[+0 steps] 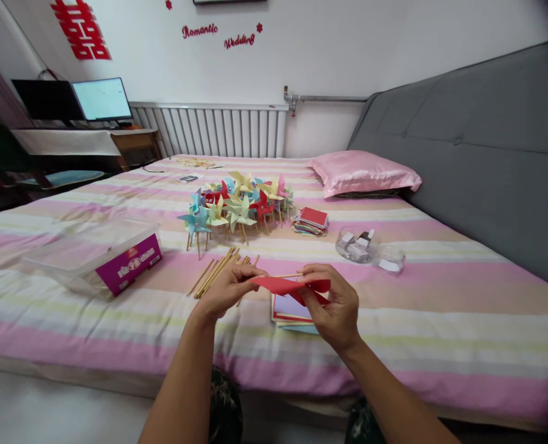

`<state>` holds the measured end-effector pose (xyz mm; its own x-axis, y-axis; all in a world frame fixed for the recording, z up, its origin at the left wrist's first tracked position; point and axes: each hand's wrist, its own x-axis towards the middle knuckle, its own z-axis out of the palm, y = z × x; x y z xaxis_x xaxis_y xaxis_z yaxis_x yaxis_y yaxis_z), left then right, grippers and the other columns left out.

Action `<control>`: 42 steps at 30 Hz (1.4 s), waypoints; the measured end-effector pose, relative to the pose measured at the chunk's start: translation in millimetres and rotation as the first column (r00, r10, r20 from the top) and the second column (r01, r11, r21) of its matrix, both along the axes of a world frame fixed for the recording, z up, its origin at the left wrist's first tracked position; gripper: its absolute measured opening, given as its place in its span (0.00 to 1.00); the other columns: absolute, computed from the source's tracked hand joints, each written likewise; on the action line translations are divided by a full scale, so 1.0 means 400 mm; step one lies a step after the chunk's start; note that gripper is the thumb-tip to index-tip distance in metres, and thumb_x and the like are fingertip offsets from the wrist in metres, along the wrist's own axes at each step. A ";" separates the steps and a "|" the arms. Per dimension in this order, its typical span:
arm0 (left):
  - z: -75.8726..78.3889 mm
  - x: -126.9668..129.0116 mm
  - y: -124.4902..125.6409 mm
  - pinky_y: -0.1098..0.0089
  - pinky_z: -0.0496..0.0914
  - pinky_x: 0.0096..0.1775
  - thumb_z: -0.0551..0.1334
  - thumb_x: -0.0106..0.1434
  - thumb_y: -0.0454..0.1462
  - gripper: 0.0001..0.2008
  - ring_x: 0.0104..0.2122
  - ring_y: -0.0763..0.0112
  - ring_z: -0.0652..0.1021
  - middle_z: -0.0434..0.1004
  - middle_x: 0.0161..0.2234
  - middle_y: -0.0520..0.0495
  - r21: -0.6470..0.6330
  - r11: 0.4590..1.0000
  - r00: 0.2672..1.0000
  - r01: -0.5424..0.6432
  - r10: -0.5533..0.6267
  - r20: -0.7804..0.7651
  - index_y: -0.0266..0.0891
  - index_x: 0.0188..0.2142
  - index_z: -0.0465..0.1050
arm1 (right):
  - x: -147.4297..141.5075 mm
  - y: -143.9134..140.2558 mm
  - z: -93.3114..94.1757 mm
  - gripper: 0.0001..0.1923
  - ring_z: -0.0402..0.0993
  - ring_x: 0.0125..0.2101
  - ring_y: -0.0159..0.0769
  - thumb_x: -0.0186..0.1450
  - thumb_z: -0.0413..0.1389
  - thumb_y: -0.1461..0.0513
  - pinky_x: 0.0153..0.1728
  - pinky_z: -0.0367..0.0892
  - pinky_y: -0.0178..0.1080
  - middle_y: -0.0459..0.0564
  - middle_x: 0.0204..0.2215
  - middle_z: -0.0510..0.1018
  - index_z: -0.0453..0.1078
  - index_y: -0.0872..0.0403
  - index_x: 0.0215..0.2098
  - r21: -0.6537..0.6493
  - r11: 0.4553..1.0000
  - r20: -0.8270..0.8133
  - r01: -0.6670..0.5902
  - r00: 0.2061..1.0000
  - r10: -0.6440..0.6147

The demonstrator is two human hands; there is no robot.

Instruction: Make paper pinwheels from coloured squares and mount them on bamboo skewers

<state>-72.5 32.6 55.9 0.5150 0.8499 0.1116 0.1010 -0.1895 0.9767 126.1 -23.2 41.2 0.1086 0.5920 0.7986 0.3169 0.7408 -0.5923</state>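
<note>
A red sheet of paper (283, 285), cut and partly folded, is held between my two hands above the bed. My left hand (230, 287) pinches its left end. The right end, with a bent flap, sits between the fingers of my right hand (334, 306). A thin wooden stick (283, 275) runs along behind the red paper from hand to hand; which hand grips it I cannot tell. Below lies a stack of coloured paper (295, 317), lilac on top. Several wooden sticks (216, 271) lie beyond my left hand.
Many-coloured paper pinwheels (240, 211) stand grouped on the striped bed (440, 345). Right of them lie a second paper stack (313, 217) and a clear round container (357, 245) with small packets. A clear plastic box (89, 259) with a purple label is at left, a pink pillow (366, 172) behind.
</note>
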 end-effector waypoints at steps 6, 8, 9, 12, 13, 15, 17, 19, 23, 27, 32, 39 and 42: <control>0.005 0.001 -0.001 0.69 0.65 0.35 0.64 0.55 0.39 0.10 0.31 0.66 0.73 0.77 0.27 0.44 0.033 0.999 1.000 -0.001 0.001 -0.013 0.34 0.33 0.80 | 0.002 0.000 -0.002 0.09 0.72 0.38 0.37 0.58 0.57 0.70 0.40 0.68 0.42 0.48 0.34 0.74 0.70 0.52 0.34 -0.009 1.000 0.005 -0.008 1.000 0.009; 0.007 0.002 -0.001 0.69 0.65 0.34 0.64 0.55 0.40 0.11 0.30 0.67 0.73 0.78 0.27 0.44 0.034 0.999 1.000 -0.008 0.008 -0.013 0.34 0.33 0.80 | 0.002 0.000 -0.001 0.08 0.72 0.38 0.37 0.58 0.57 0.70 0.39 0.68 0.42 0.48 0.34 0.74 0.69 0.52 0.34 -0.011 1.000 0.007 -0.009 1.000 0.009; 0.007 0.002 -0.001 0.70 0.65 0.34 0.65 0.55 0.40 0.11 0.30 0.67 0.73 0.78 0.27 0.43 0.032 0.999 1.000 -0.011 0.011 -0.009 0.34 0.32 0.80 | 0.003 0.000 -0.001 0.08 0.72 0.38 0.37 0.58 0.57 0.69 0.39 0.68 0.42 0.49 0.34 0.74 0.69 0.52 0.34 -0.012 1.000 0.009 -0.009 1.000 0.009; 0.006 0.001 -0.002 0.71 0.65 0.33 0.66 0.53 0.40 0.10 0.29 0.68 0.73 0.79 0.29 0.43 0.016 1.000 1.000 -0.010 0.010 0.018 0.34 0.31 0.80 | 0.002 -0.001 0.002 0.06 0.72 0.37 0.37 0.59 0.57 0.68 0.39 0.68 0.42 0.49 0.34 0.74 0.69 0.52 0.33 -0.024 1.000 0.024 -0.019 1.000 0.020; 0.006 0.000 -0.002 0.71 0.65 0.33 0.66 0.53 0.40 0.10 0.29 0.69 0.73 0.79 0.29 0.43 0.012 1.000 1.000 -0.012 0.011 0.028 0.34 0.30 0.80 | 0.002 -0.002 0.002 0.06 0.72 0.37 0.37 0.59 0.57 0.68 0.39 0.68 0.42 0.49 0.34 0.74 0.69 0.52 0.33 -0.027 0.999 0.031 -0.024 0.999 0.025; 0.006 -0.002 -0.002 0.72 0.65 0.32 0.67 0.52 0.40 0.09 0.29 0.70 0.73 0.79 0.29 0.44 0.003 1.000 0.999 -0.021 0.021 0.042 0.35 0.28 0.80 | 0.002 -0.004 0.004 0.05 0.72 0.37 0.37 0.59 0.56 0.67 0.38 0.69 0.42 0.49 0.34 0.75 0.69 0.51 0.33 -0.032 0.999 0.052 -0.029 0.998 0.030; 0.008 -0.004 -0.003 0.72 0.65 0.31 0.67 0.51 0.40 0.09 0.28 0.70 0.73 0.78 0.28 0.45 -0.004 0.999 0.999 -0.036 0.036 0.041 0.35 0.26 0.80 | 0.003 -0.007 0.005 0.05 0.72 0.36 0.37 0.60 0.56 0.67 0.37 0.69 0.41 0.49 0.33 0.75 0.69 0.51 0.33 -0.032 0.999 0.074 -0.030 0.997 0.032; 0.011 -0.005 -0.004 0.73 0.65 0.30 0.67 0.52 0.41 0.10 0.27 0.71 0.72 0.77 0.25 0.46 -0.009 0.999 0.998 -0.045 0.046 0.031 0.35 0.24 0.79 | 0.003 -0.008 0.007 0.05 0.72 0.36 0.37 0.59 0.56 0.68 0.37 0.69 0.41 0.50 0.34 0.75 0.69 0.51 0.33 -0.030 0.999 0.088 -0.041 0.995 0.043; 0.014 -0.006 -0.006 0.74 0.63 0.27 0.67 0.52 0.42 0.10 0.25 0.71 0.71 0.74 0.20 0.47 0.003 0.998 0.998 -0.060 0.060 0.031 0.35 0.25 0.80 | 0.005 -0.009 0.011 0.07 0.72 0.36 0.36 0.58 0.56 0.69 0.36 0.68 0.40 0.49 0.34 0.75 0.70 0.52 0.33 -0.036 0.997 0.096 -0.074 0.992 0.077; 0.015 -0.006 -0.006 0.75 0.59 0.23 0.67 0.51 0.42 0.11 0.19 0.76 0.67 0.72 0.18 0.49 -0.016 0.998 0.997 -0.067 0.068 0.036 0.35 0.26 0.80 | 0.006 -0.009 0.012 0.06 0.72 0.36 0.36 0.58 0.56 0.69 0.35 0.69 0.39 0.49 0.33 0.75 0.69 0.52 0.32 -0.042 0.995 0.100 -0.086 0.991 0.090; 0.011 -0.009 -0.004 0.75 0.60 0.23 0.67 0.52 0.42 0.10 0.21 0.75 0.68 0.74 0.21 0.47 0.007 0.998 0.998 -0.060 0.060 0.026 0.35 0.25 0.80 | 0.006 -0.008 0.009 0.07 0.72 0.36 0.36 0.59 0.56 0.69 0.36 0.69 0.40 0.49 0.33 0.75 0.70 0.52 0.33 -0.048 0.996 0.096 -0.079 0.992 0.083; 0.005 -0.012 -0.002 0.74 0.61 0.25 0.67 0.52 0.41 0.10 0.23 0.75 0.69 0.77 0.25 0.45 0.003 0.998 0.997 -0.071 0.070 0.041 0.36 0.26 0.80 | 0.009 -0.008 0.012 0.07 0.73 0.37 0.36 0.59 0.56 0.69 0.37 0.68 0.40 0.50 0.34 0.75 0.70 0.51 0.33 -0.036 0.995 0.105 -0.089 0.990 0.092; 0.007 -0.011 -0.003 0.75 0.61 0.24 0.67 0.52 0.42 0.10 0.22 0.76 0.68 0.76 0.23 0.46 0.008 0.998 0.997 -0.066 0.066 0.027 0.35 0.25 0.80 | 0.010 -0.009 0.010 0.07 0.73 0.37 0.36 0.59 0.56 0.69 0.36 0.69 0.40 0.50 0.34 0.75 0.70 0.51 0.33 -0.044 0.996 0.108 -0.081 0.990 0.085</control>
